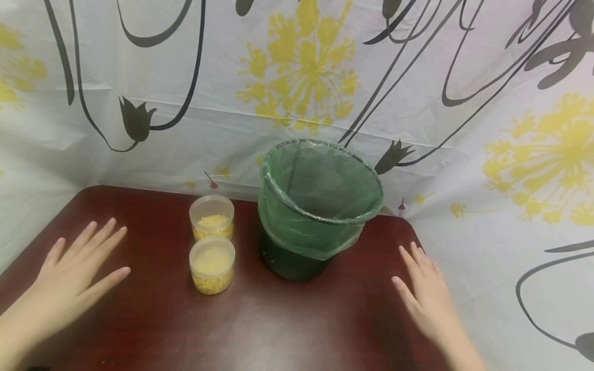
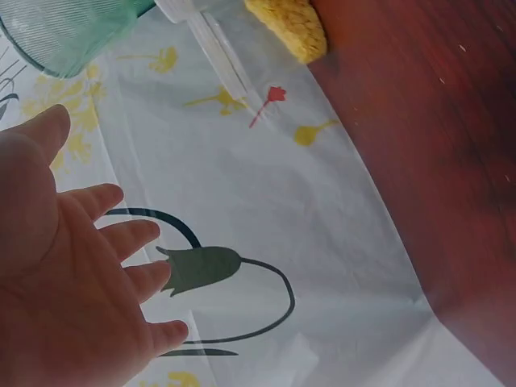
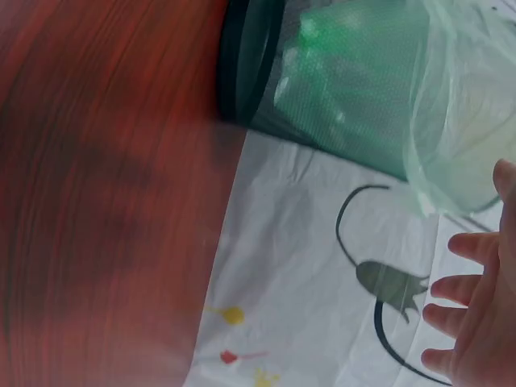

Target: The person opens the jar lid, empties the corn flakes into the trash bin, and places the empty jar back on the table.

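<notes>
Two round tubs of clear plastic stand upright on the table [image 1: 260, 330], left of its middle, one in front of the other; the head view does not settle whether they touch. The front tub [image 1: 212, 274] has a cloudy, pale top, with crumbly yellow pieces [image 1: 211, 285] showing through its wall. The back tub [image 1: 212, 206] is see-through higher up, with similar yellow bits low inside. Just right of them stands a dark bin [image 1: 292, 262], round and flared toward a wide mouth. A thin, wrinkled green bag [image 1: 297, 234] lines it and folds over the rim, and fine mesh shows through the film.

The left hand [image 1: 76, 273] is spread wide, fingers straight and thumb well out, with nothing in its grip; it is left of the tubs, apart from them. The right hand [image 1: 427, 293] is likewise free of any object, its fingers straight and closer together, over the table's right edge and apart from the bin. Whether either hand rests on the wood cannot be told.

The tabletop is dark red, grained and slightly glossy, with rounded back corners. Bare wood stretches between each hand and the things nearest it, and across the front. A creased white sheet [image 1: 176, 159], printed with grey stems and yellow blooms, hangs along the back and both sides.
</notes>
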Available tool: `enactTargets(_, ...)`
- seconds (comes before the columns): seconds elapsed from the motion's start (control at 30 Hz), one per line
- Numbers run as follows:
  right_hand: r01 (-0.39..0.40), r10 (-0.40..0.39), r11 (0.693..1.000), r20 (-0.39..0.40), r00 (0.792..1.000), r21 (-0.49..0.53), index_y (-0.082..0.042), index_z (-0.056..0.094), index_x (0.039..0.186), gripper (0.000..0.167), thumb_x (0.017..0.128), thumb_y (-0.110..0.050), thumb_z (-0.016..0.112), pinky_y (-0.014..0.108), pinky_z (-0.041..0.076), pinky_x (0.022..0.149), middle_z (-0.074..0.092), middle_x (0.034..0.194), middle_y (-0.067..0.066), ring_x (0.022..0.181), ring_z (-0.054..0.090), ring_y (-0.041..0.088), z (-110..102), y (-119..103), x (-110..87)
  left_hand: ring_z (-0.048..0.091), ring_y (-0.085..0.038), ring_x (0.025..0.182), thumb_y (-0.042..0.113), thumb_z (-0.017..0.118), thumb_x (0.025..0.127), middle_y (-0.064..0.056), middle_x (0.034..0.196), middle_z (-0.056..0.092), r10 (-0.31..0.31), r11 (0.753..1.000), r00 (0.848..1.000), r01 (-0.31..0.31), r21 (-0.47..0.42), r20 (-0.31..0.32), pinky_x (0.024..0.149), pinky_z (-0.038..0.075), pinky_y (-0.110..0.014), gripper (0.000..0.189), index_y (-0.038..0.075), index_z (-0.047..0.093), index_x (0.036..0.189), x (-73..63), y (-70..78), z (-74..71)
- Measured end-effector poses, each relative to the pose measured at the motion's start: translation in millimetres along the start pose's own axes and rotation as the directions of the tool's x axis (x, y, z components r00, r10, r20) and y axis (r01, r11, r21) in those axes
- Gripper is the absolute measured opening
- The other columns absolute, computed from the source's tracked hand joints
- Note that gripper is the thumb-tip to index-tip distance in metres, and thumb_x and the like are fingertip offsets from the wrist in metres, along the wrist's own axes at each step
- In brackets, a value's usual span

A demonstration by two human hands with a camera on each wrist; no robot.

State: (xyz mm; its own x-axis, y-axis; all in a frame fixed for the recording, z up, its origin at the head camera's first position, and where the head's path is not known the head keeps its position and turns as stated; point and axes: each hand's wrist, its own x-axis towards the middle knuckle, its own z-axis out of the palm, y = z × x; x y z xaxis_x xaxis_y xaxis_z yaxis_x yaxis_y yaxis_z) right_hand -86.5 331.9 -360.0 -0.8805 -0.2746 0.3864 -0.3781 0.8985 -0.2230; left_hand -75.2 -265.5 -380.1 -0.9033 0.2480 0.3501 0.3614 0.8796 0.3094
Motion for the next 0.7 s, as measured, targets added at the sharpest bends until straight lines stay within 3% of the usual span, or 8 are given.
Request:
enactTargets(0.23,0.029,-0.024,0.997,-0.062,0.998,0.078,-0.008,0.036,0.148,0.058,0.095,-0.020,0.059,0.043,0.007,0.114,0.028,0.153,0.016,0.140,0.022,0.032,15,-19,-1.2,0.002,-0.019,0.145,0.034,0.062,0.093,-0.003,0.158,0.017,-0.011,0.998,1.000,0.010,-0.066,-0.007,0.110,-0.013,-0.052,0.074,0.020,0.023,0.154,9.5,10.2,6.7)
enactTargets(0.43,0.025,-0.009,0.988,-0.108,0.994,0.152,-0.010,0.039,0.147,0.060,0.092,-0.015,0.063,0.036,0.011,0.114,0.032,0.151,0.014,0.135,0.030,0.037,26,-34,-2.9,0.012,-0.027,0.144,0.032,0.061,0.094,-0.014,0.155,0.025,-0.027,0.990,1.000,0.026,-0.138,-0.004,0.111,-0.007,-0.052,0.072,0.016,0.024,0.153,15.2,18.2,10.8)
enactTargets(0.6,-0.013,0.033,0.979,-0.093,0.995,0.203,-0.014,0.040,0.146,0.058,0.093,-0.013,0.062,0.037,0.017,0.112,0.033,0.151,0.010,0.135,0.031,0.035,34,-46,-5.3,0.028,-0.037,0.137,0.027,0.064,0.093,-0.019,0.148,0.035,-0.010,0.978,0.999,0.003,-0.210,-0.032,0.113,0.009,-0.051,0.069,0.014,0.030,0.151,20.3,26.3,16.9)
enactTargets(0.7,-0.010,0.033,0.973,-0.097,0.995,0.232,-0.015,0.042,0.145,0.058,0.092,-0.012,0.064,0.032,0.019,0.111,0.036,0.150,0.006,0.135,0.032,0.031,39,-56,-5.5,0.034,-0.040,0.133,0.026,0.065,0.092,-0.018,0.147,0.038,-0.003,0.968,0.999,-0.005,-0.251,-0.035,0.111,0.017,-0.050,0.068,0.014,0.032,0.151,23.5,33.5,20.1)
